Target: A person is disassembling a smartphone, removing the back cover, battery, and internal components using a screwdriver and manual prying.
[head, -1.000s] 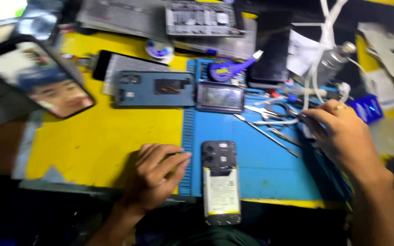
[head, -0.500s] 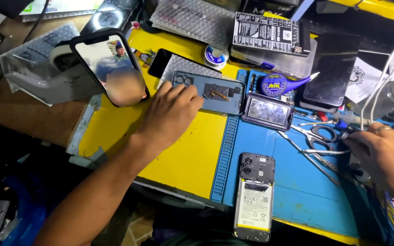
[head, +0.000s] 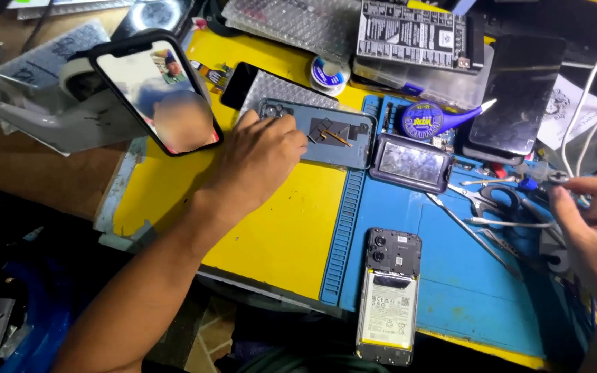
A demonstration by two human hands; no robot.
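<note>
Left hand [head: 260, 162] rests with fingers spread loosely on the left end of the blue-grey phone back cover [head: 326, 132], which lies flat on the counter [head: 291, 228] above the opened phone [head: 390, 293], while right hand [head: 592, 221], right of the cover, pinches a small metal tool [head: 560, 178].

We see through one head-worn camera, looking steeply down and close over the worktop [head: 271, 235], with both hands reaching in from the bottom and right edges.
</note>
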